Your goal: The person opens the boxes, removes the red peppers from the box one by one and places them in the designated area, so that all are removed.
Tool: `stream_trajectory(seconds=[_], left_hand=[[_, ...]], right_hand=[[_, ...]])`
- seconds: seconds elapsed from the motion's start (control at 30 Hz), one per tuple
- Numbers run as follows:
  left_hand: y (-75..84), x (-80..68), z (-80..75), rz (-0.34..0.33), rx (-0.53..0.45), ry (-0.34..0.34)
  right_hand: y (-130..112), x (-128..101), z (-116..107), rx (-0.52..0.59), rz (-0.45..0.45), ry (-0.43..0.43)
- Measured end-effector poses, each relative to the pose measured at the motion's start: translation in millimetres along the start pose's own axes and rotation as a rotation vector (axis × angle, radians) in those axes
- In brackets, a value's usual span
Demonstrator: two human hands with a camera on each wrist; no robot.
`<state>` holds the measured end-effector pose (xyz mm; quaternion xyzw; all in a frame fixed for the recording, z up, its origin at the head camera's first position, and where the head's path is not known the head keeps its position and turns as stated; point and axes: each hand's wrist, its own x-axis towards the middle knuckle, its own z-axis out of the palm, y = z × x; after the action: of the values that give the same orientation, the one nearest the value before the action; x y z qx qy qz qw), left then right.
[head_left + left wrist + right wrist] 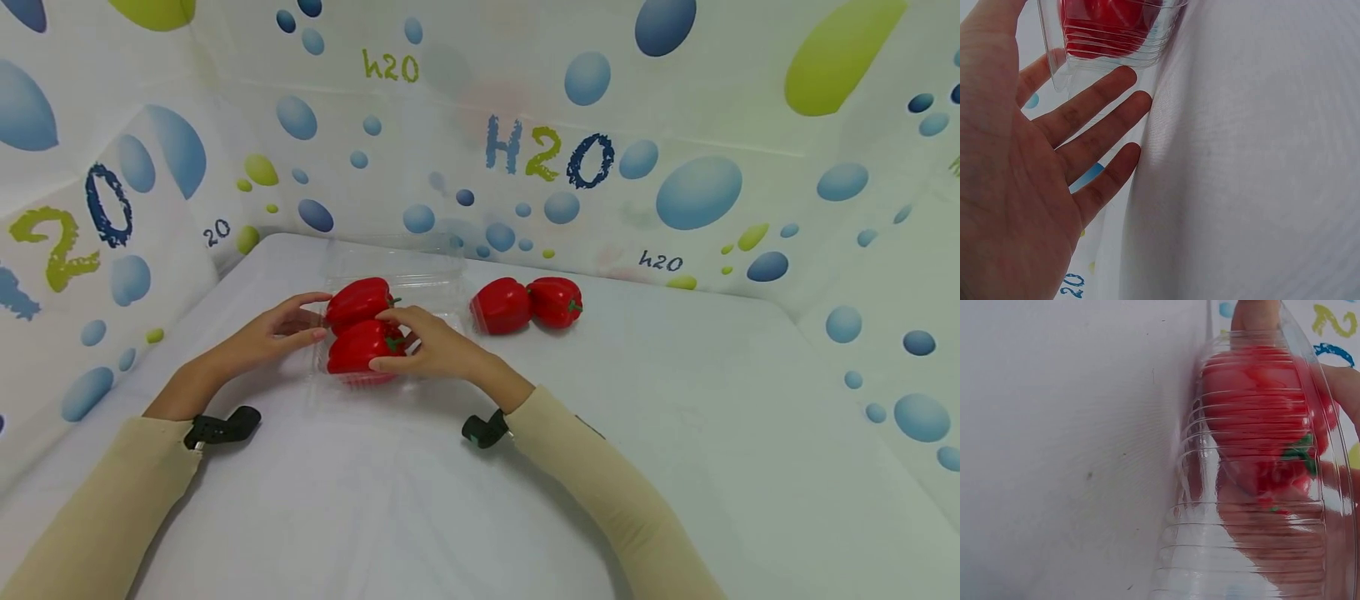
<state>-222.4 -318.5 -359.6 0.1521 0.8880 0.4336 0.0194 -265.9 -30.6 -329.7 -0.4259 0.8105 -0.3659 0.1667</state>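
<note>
A clear plastic clamshell container (pixel 438 287) stands on the white cloth with its lid folded back. Two red bell peppers lie in its left part, a rear bell pepper (pixel 356 302) and a front bell pepper (pixel 354 350), stems to the right. My right hand (pixel 438 346) holds the front pepper by its stem end, thumb on the near side and fingers on the far side. Through the ribbed wall (pixel 1229 550) the right wrist view shows part of that hand. My left hand (pixel 270 335) is at the container's left end, fingers extended; contact is unclear.
Two more red bell peppers, a left one (pixel 501 307) and a right one (pixel 556 302), lie side by side to the container's right. A white curtain (pixel 480 83) printed with blue and green drops rises behind the table (pixel 675 433).
</note>
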Motion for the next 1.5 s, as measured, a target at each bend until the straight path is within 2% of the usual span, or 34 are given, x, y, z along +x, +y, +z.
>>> stream_trajectory(seconds=[0.7, 1.5], left_hand=[[2.6, 2.6, 0.3, -0.004, 0.005, -0.006], [-1.6, 0.1, -0.3, -0.016, 0.001, -0.006]], right_hand=[[3.6, -3.2, -1.8, 0.059, 0.005, 0.029], [6.7, -1.4, 1.8, 0.096, -0.053, 0.030]])
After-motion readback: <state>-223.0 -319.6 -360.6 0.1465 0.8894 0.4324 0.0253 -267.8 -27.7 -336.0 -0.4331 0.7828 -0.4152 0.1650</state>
